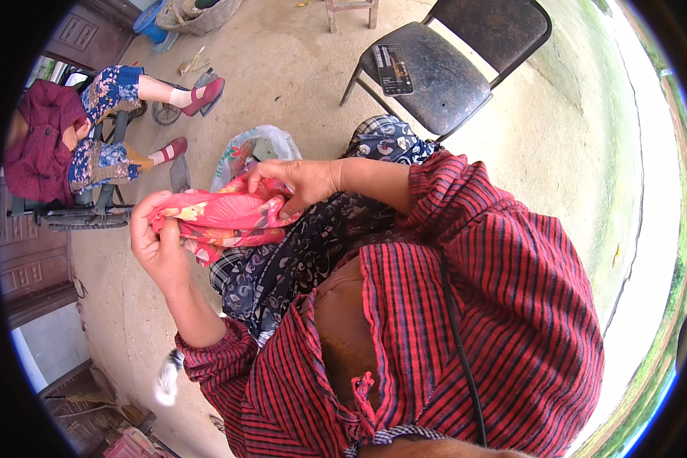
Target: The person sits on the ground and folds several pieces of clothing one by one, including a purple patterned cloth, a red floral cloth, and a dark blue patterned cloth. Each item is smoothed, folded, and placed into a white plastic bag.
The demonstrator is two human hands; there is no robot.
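Between both hands, above my lap, a red floral cloth point(223, 212) is held bunched up. My left hand point(160, 240) pinches its left end between thumb and fingers. On the right part of the cloth lies my right hand point(297, 180), thumb and fingers spread around a fold and gripping it. Part of the fabric hangs below the left hand. A translucent plastic bag point(260, 146) with things inside stands just beyond the cloth, partly hidden by it and by my right hand. My patterned dark trousers point(326, 240) show beneath.
A person in a wheelchair point(111, 206) sits at the left, feet on footrests. A dark chair point(452, 74) with a smartphone point(393, 68) on its seat stands at the upper right. Farther off are a wicker basket point(206, 20), a blue bucket point(151, 23) and a wooden stool point(352, 7).
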